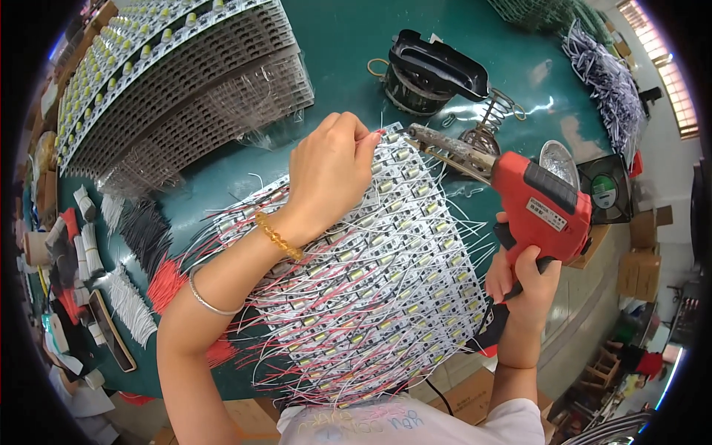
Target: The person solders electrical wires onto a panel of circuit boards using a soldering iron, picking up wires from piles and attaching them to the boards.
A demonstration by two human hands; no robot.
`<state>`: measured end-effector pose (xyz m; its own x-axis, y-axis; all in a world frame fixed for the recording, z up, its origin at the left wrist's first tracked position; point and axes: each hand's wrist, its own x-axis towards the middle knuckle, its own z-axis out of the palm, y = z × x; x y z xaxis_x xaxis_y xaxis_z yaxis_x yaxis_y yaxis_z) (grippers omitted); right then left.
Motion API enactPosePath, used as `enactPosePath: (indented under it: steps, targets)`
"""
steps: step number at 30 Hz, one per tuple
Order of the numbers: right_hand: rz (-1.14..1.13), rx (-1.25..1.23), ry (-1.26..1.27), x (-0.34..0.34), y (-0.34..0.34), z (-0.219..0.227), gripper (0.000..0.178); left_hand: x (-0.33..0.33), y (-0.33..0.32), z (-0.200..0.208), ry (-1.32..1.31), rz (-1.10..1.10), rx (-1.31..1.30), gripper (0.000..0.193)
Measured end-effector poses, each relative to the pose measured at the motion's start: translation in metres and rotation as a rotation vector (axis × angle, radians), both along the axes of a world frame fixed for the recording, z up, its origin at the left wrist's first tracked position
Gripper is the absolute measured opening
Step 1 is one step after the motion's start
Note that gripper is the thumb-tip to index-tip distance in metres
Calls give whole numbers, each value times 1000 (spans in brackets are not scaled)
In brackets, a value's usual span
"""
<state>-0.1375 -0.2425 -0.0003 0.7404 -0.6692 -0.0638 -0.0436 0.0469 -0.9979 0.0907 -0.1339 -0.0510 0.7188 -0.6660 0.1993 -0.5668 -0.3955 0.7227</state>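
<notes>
Left grip pinching a red wire, right grip wrapped round a red soldering gun.
The left fingertips are closed together at the top corner of a circuit board sheet, with the gun's tip just beside them; whether they touch is too small to tell. The white sheet, rowed with yellow parts and bristling with red and white wires, lies before the person on the green surface, which shows bare between the board stack and the black tray.
</notes>
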Motion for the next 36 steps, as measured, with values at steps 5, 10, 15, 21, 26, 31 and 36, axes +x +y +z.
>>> enactPosePath:
  steps: [5, 10, 15, 21, 26, 31, 36]
  targets:
    - [79, 30, 30, 3, -6, -4, 44, 2, 0, -3, -38, -17, -15, 19]
    - [34, 181, 20, 2, -9, -3, 40, 8, -1, -3, 17, -38, 2, 19]
    - [28, 196, 22, 3, -10, -6, 39, 10, -2, 1, 94, -27, 50, 20]
    - [25, 189, 29, 3, -10, -7, 39, 11, -2, 3, 90, -24, 53, 22]
    - [37, 191, 43, 3, -10, -6, 31, 12, -3, 6, 112, -19, 92, 23]
    - [47, 160, 49, 2, -11, -10, 30, 11, -5, 3, 76, -12, 84, 24]
    - [24, 49, 57, 6, -5, -3, 43, 11, -3, 3, 55, -9, 61, 24]
